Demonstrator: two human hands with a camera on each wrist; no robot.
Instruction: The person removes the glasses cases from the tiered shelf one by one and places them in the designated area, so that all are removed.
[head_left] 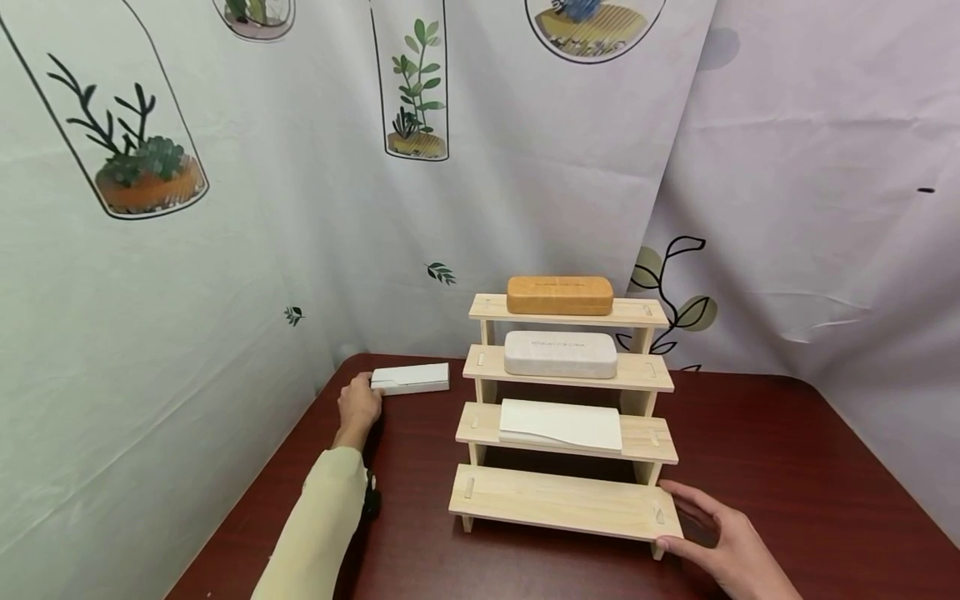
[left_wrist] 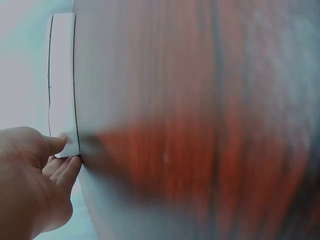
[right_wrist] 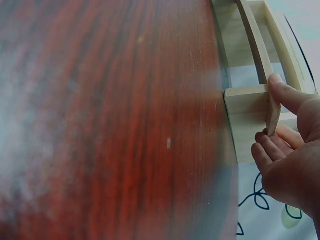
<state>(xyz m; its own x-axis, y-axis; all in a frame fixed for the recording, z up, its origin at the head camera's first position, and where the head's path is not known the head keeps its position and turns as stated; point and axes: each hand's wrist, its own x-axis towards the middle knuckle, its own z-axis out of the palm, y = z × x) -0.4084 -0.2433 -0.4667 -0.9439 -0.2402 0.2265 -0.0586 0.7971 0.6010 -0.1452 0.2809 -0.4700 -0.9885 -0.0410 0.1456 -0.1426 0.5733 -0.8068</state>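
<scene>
At the table's far left, my left hand (head_left: 360, 403) pinches the near end of a flat white box (head_left: 410, 378). In the left wrist view the thumb lies on one face of the white box (left_wrist: 63, 75), and the fingers curl round its end. A four-step wooden stand (head_left: 562, 502) stands right of centre. My right hand (head_left: 729, 537) grips the right end of its lowest step, thumb at the front edge. The right wrist view shows the fingers (right_wrist: 272, 147) bent round the end of that board.
On the stand's top step lies an orange-brown case (head_left: 559, 296). Below it sit a whitish case (head_left: 560, 355) and, one step lower, a folded white item (head_left: 560, 424). The dark red table (head_left: 780, 475) meets a printed white curtain (head_left: 315, 208) behind and at the sides.
</scene>
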